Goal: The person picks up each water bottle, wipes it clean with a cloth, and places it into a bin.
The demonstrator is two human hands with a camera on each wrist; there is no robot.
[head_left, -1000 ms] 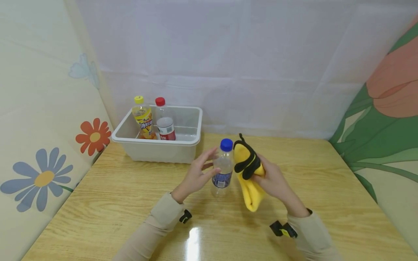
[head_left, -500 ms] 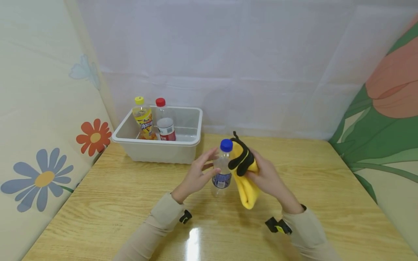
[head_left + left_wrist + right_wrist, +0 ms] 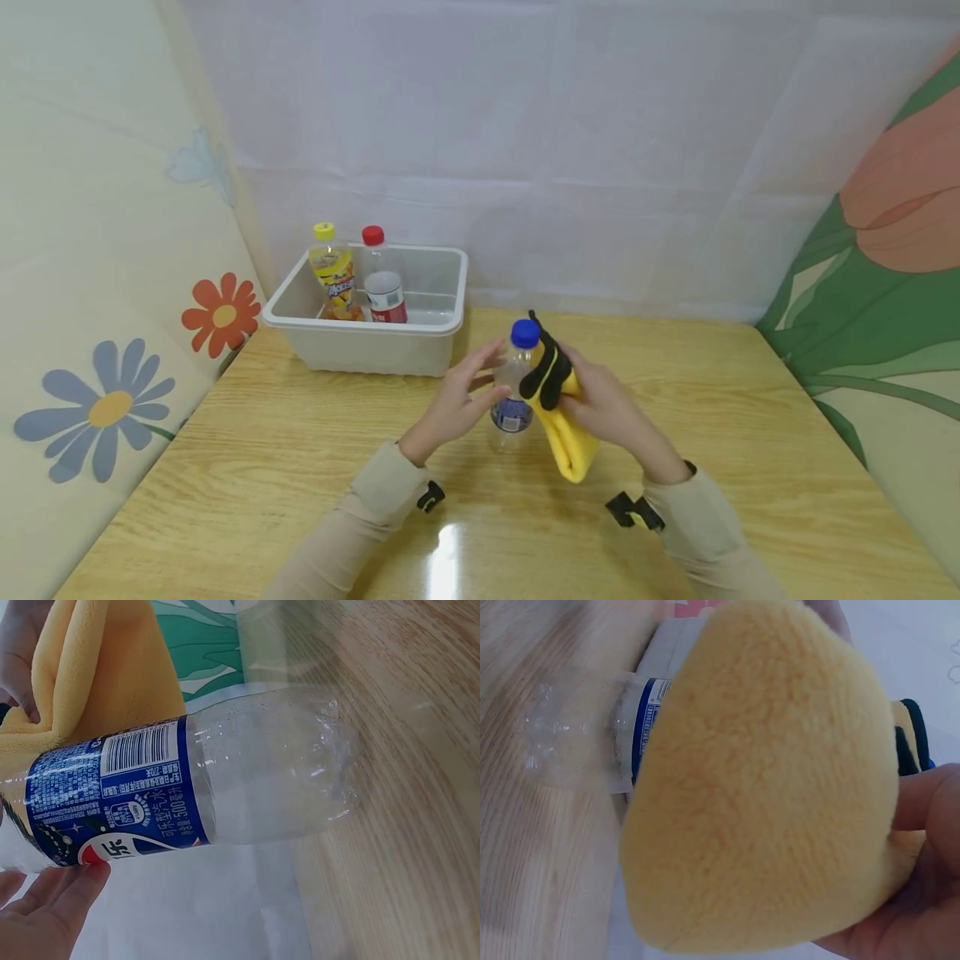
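Note:
A clear plastic bottle [image 3: 512, 414] with a blue cap and a blue label stands upright on the table. My left hand [image 3: 463, 393] holds it from the left, thumb in front and fingers behind, around the upper body. The left wrist view shows fingertips [image 3: 88, 881] on the label [image 3: 112, 795]. In my right hand [image 3: 603, 404] is a folded yellow cloth [image 3: 568, 442] with black trim, gripped between thumb and fingers. Its upper part lies against the bottle's right side near the neck. The cloth [image 3: 765, 780] hides much of the bottle in the right wrist view.
Behind and left stands a light grey plastic bin [image 3: 375, 350]. Inside it are a yellow-capped bottle [image 3: 335, 279] and a red-capped bottle [image 3: 385, 292]. A white sheet [image 3: 600, 167] hangs along the back of the wooden table [image 3: 712, 417].
My right hand has moved left with the yellow cloth, bringing it up against the bottle's upper side. The left hand stays in place around the bottle. The head view has shifted slightly.

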